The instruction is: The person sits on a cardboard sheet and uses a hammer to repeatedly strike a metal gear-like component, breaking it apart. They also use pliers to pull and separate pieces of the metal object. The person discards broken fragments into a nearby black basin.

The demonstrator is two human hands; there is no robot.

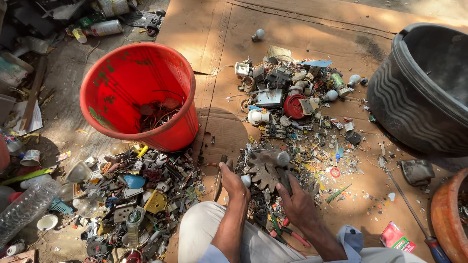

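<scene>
I sit on brown cardboard (204, 29) with scrap spread in front of my knees. My right hand (298, 203) grips the lower edge of a rusty toothed metal gear (265, 168) with a grey hub, which lies on a heap of small debris. My left hand (234, 184) is curled to the left of the gear, and a small white piece (246, 180) shows at its fingertips. A dark tool handle (218, 182) lies just to the left of that hand. Red-handled pliers (288, 232) lie between my legs.
A red bucket (122, 73) with wires in its bottom stands at the upper left. At right are a black ribbed tub (414, 97) and a clay pot (446, 214). Scrap piles lie left (131, 195) and ahead (287, 92). A long screwdriver (407, 204) lies right.
</scene>
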